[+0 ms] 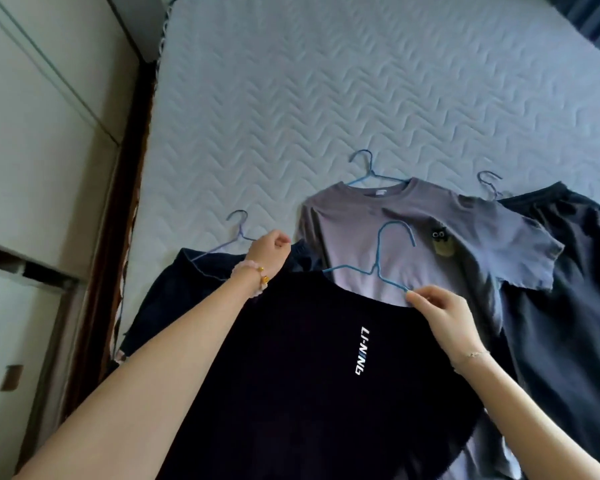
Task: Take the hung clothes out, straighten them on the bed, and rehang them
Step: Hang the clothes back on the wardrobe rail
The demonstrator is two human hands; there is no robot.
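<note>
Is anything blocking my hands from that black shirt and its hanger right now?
Nothing visible does. The right hand already pinches the blue hanger at the black shirt collar, and the left hand grips the shirt's other shoulder. The shirt lies over the grey T-shirt.

1. The left forearm enters from 7 o'clock and stretches toward 1 o'clock, bare, with a beaded bracelet at the wrist.
2. The left hand (270,250) lies at about 10 o'clock from the frame's centre, fingers curled into a loose fist, back of the hand toward the camera; what it grips cannot be told.
3. The right forearm comes in from 5 o'clock, pointing toward 11 o'clock, a thin chain at the wrist.
4. The right hand (444,317) sits at about 4 o'clock from centre, its fingertips (413,296) pinched together, knuckles bent.
</note>
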